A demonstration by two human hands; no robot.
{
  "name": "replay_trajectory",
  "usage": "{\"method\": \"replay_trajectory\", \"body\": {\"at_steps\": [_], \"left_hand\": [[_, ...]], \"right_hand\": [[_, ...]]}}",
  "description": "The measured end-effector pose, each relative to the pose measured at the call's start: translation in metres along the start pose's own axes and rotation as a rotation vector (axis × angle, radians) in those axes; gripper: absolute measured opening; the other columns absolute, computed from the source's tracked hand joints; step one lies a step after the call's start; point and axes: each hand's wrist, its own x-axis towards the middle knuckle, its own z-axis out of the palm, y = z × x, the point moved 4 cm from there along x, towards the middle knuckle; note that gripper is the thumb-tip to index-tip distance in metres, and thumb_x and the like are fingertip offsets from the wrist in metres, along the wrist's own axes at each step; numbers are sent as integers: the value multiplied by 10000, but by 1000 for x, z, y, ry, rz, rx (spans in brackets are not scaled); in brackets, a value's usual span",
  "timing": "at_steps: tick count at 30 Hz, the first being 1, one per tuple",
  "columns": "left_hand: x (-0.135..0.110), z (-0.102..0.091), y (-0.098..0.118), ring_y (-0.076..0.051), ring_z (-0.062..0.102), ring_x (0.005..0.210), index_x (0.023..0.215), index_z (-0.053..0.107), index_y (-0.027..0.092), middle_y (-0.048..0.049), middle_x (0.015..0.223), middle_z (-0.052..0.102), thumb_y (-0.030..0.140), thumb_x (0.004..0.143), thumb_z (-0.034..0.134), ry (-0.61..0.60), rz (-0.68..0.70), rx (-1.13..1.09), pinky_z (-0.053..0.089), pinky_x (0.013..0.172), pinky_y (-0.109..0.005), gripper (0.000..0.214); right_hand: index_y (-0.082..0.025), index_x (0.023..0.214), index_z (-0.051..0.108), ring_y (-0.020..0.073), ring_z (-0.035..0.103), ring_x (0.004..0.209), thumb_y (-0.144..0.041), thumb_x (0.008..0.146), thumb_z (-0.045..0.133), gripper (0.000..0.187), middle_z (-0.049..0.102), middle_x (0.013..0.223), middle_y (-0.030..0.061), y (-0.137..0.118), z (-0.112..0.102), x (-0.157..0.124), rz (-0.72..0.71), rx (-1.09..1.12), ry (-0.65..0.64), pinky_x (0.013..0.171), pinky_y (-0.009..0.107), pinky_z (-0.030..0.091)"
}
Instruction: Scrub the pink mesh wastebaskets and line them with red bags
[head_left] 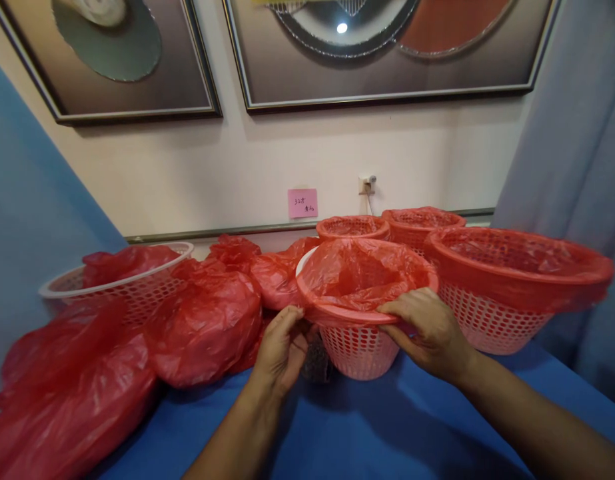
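A white mesh plastic basket (360, 353) stands upright in front of me. A thin red plastic bag (357, 270) lines it and is folded over most of its rim; at the upper left a bit of white rim shows bare. My left hand (280, 350) is closed at the rim's left front, thumb and fingers pinching the bag's edge. At the right front, my right hand (432, 333) grips the bag's edge over the rim, thumb below and fingers on top. A small dark object (316, 360), its kind unclear, sits behind my left hand.
More baskets lined in red stand behind and right: a large basket (502, 313) and two smaller ones at the back. Full red bags (207, 327) crowd the left, beside a white basket (122, 287). A blue cloth (337, 433) covers the table. The wall has a socket (367, 185).
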Motion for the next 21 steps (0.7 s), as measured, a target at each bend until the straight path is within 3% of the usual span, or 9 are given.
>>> {"method": "replay_trajectory", "body": {"at_steps": [5,9,14,17,21], "left_hand": [[0,4,6,-128,681,757,740,668,160,-19,778,714,88,766,682,58,-129,-314,591,752,-271,78],[-10,12,1,-141,690,775,850,704,170,-34,861,729,249,855,723,22,-186,-304,596,740,-286,82],[-19,19,-4,-138,678,820,1030,728,210,-35,1048,741,404,715,881,-70,-115,-113,549,675,-239,400],[-15,18,-1,-135,661,784,939,733,187,-37,970,749,398,655,916,-46,-73,-57,516,654,-225,398],[-11,15,-4,-101,595,652,727,674,151,4,741,687,330,566,955,-25,-47,-47,476,605,-210,370]], "right_hand": [[-193,1065,621,188,632,805,-342,962,630,181,711,914,33,4,-4,-3,43,81,-18,750,349,405],[-197,1081,622,194,646,820,-360,973,580,200,711,939,41,5,-6,-3,58,118,-33,756,355,420],[-201,1055,621,196,646,808,-279,951,610,130,715,921,39,3,-4,-3,41,50,-10,751,358,425],[-197,1086,614,200,646,824,-222,957,593,134,717,937,47,1,-2,-3,16,29,-30,761,365,428],[-191,1048,616,201,631,808,-281,946,632,137,707,907,47,4,-3,-2,16,25,-64,750,359,429]]}}
